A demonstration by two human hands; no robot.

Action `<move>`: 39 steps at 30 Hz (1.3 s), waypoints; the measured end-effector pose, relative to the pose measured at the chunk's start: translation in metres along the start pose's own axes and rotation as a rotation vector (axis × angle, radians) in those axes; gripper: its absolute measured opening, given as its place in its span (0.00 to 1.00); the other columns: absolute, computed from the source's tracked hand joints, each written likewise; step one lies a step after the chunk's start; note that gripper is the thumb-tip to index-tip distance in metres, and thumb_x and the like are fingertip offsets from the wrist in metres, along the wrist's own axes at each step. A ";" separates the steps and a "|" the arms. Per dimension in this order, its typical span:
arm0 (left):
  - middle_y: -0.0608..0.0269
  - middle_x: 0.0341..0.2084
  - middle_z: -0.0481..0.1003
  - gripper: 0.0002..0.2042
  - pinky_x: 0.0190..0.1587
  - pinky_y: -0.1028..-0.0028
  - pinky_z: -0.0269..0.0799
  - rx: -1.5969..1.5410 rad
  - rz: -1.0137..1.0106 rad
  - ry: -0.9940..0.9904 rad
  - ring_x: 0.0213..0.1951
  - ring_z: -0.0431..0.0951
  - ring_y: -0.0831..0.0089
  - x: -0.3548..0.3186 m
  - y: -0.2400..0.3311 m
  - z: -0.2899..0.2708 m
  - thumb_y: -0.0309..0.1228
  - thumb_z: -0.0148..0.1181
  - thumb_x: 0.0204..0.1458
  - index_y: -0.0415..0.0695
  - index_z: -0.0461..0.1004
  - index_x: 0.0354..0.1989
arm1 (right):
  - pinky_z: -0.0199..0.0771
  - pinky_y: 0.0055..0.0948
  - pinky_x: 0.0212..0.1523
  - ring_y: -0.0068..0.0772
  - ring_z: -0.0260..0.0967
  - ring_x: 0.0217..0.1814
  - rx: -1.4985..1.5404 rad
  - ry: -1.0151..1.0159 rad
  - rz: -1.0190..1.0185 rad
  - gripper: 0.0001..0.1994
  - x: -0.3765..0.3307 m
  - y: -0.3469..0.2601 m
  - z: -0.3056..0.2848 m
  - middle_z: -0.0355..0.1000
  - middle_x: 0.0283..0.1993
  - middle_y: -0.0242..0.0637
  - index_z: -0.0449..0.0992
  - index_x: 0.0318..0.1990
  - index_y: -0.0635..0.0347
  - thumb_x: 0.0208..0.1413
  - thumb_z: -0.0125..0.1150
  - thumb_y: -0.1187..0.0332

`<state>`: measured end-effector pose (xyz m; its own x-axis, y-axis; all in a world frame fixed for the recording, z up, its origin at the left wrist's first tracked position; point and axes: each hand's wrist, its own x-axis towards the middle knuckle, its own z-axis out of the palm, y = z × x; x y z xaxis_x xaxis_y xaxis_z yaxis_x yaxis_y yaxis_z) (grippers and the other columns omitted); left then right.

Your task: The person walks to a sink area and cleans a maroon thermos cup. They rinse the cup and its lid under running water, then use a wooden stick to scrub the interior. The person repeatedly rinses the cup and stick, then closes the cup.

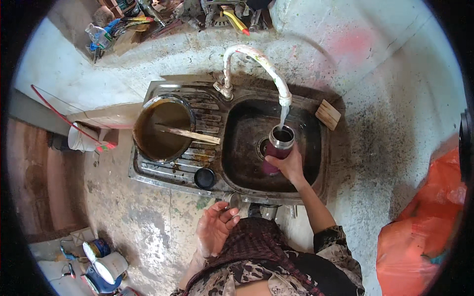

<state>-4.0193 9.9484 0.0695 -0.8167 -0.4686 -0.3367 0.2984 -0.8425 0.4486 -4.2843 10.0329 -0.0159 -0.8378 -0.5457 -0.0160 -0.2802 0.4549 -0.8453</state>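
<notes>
Maroon bottle (277, 148) gripped by right hand (288, 165) mid-basin — left hand (215, 228) open, empty, near sink (276, 190) edge

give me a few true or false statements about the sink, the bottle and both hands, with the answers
1. The right hand holds a dark red bottle under the running tap. True.
2. The left hand grips the tap handle. False: it is held open near the sink's front edge, holding nothing.
3. A wooden stick lies across the bucket of brown liquid on the drainboard. True.
4. The bottle has its cap screwed on. False: its mouth is open, and a black cap lies on the drainboard.
5. No water comes from the tap. False: a stream falls into the bottle.
</notes>
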 end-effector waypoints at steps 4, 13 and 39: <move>0.58 0.46 0.69 0.24 0.51 0.62 0.68 0.025 0.034 0.008 0.48 0.70 0.63 -0.012 0.001 0.005 0.49 0.41 0.58 0.38 0.64 0.49 | 0.67 0.38 0.51 0.41 0.68 0.50 0.159 0.033 0.136 0.41 0.011 0.020 -0.003 0.69 0.47 0.47 0.61 0.52 0.65 0.30 0.75 0.55; 0.59 0.45 0.69 0.23 0.51 0.62 0.67 -0.002 0.067 0.010 0.48 0.70 0.64 -0.020 0.005 -0.003 0.48 0.41 0.58 0.39 0.64 0.49 | 0.69 0.33 0.44 0.35 0.70 0.42 0.212 0.011 -0.009 0.33 0.014 0.024 0.002 0.70 0.42 0.42 0.65 0.46 0.63 0.31 0.74 0.57; 0.55 0.41 0.71 0.23 0.51 0.65 0.68 -0.061 0.153 -0.043 0.46 0.72 0.65 -0.032 0.021 -0.018 0.44 0.47 0.56 0.36 0.62 0.51 | 0.56 0.55 0.50 0.45 0.69 0.41 -1.292 -0.477 -0.293 0.34 0.030 -0.019 -0.071 0.68 0.38 0.48 0.67 0.45 0.60 0.23 0.70 0.59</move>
<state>-3.9777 9.9407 0.0744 -0.7793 -0.5819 -0.2324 0.4493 -0.7775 0.4400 -4.3372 10.0579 0.0376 -0.5106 -0.7961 -0.3248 -0.8593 0.4590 0.2259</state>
